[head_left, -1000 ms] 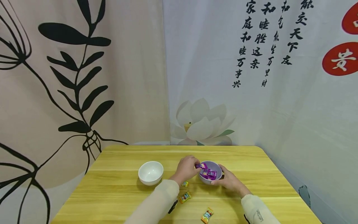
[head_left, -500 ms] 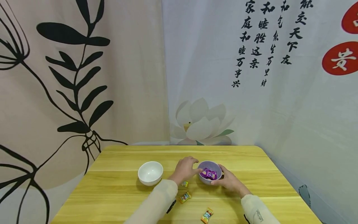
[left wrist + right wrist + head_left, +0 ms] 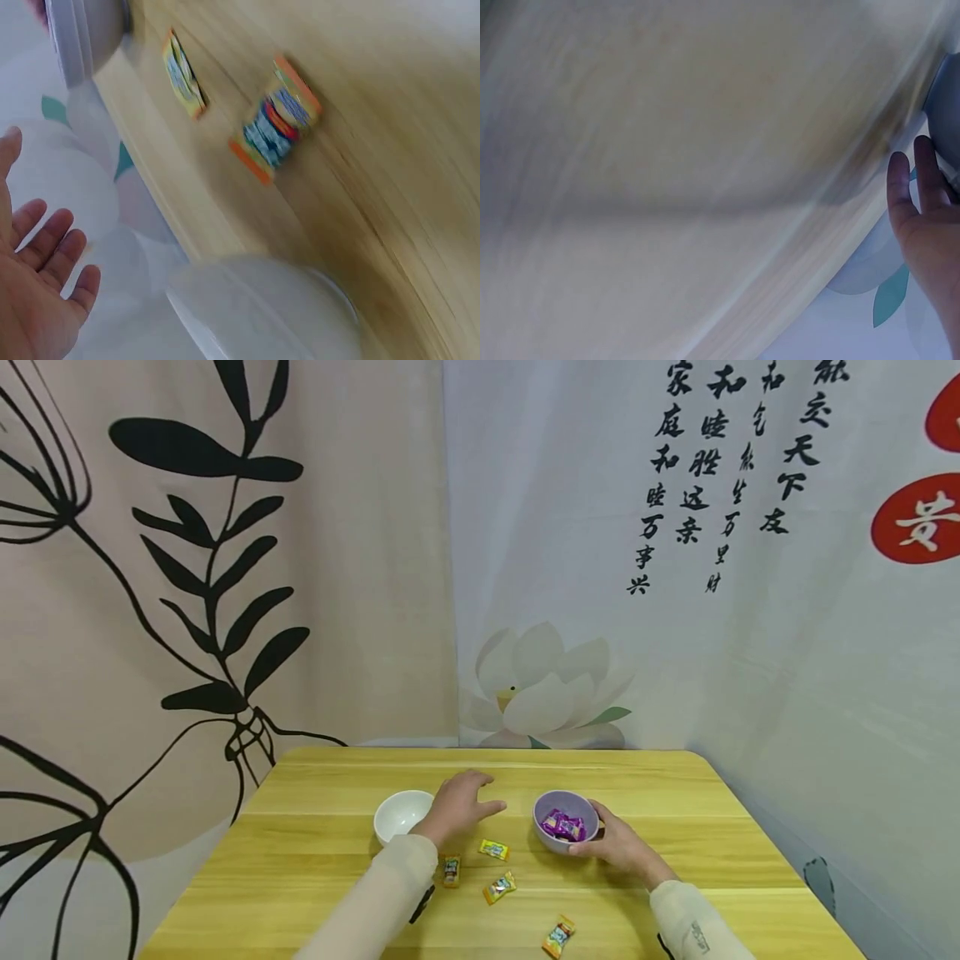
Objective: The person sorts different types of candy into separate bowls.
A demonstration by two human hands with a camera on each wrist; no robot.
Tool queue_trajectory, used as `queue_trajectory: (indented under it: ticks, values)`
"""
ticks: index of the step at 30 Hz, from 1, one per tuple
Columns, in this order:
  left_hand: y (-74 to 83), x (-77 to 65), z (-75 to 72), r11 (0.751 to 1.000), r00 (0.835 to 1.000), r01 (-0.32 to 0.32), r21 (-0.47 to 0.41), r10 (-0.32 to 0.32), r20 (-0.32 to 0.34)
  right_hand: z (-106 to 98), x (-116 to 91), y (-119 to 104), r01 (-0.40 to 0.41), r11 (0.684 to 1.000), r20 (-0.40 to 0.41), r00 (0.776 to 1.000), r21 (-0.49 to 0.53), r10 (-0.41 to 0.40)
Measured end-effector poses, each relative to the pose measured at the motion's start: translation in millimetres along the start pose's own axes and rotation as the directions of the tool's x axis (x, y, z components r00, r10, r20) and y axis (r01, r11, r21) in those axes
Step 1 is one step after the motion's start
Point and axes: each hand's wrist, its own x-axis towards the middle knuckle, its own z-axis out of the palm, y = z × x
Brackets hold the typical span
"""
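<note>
My left hand [image 3: 457, 810] hangs in the air between the two bowls, fingers spread and nothing in it. In the left wrist view its palm [image 3: 37, 300] shows bare, with the fingers loosely bent. My right hand [image 3: 618, 850] holds the purple bowl [image 3: 551, 845] at its right side, thumb at the front and fingers behind. Several purple-wrapped candies [image 3: 564, 826] lie inside that bowl. The white bowl [image 3: 396, 815] stands at the left, partly hidden behind my left hand. In the right wrist view, two fingers [image 3: 898, 180] extend up beside the purple bowl [image 3: 946, 112].
Several yellow-orange wrapped candies lie on the wooden table [image 3: 337, 777]: one candy [image 3: 494, 849] between the bowls, one [image 3: 452, 872] by my left wrist, one [image 3: 499, 887] nearer, and another [image 3: 558, 937] at the front. A printed curtain [image 3: 360, 568] hangs behind the table.
My left hand lets go of a purple candy into the purple bowl, then moves left toward the white bowl, uncovering another yellow candy. The right hand stays at the purple bowl.
</note>
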Motion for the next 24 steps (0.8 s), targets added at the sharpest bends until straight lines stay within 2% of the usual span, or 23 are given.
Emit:
queue_trajectory:
  ticks: [13, 20, 24]
  values:
    - [-46.5, -18.6, -31.5, 0.998, 0.998, 0.05, -0.031, -0.051, -0.038, -1, 0, -1, -0.003, 1.0, 0.002, 1.0, -0.005, 0.003]
    - [-76.2, -35.2, -45.3, 0.989, 0.991, 0.127, -0.072, -0.129, -0.031, 0, 0, 0, -0.012, 1.0, 0.009, 1.0, -0.016, 0.012]
    - [-93.3, -46.6, -51.4, 0.987, 0.987, 0.156, -0.046, -0.157, -0.031, 0, -1, -2, -0.02, 0.999, 0.011, 1.0, -0.034, 0.021]
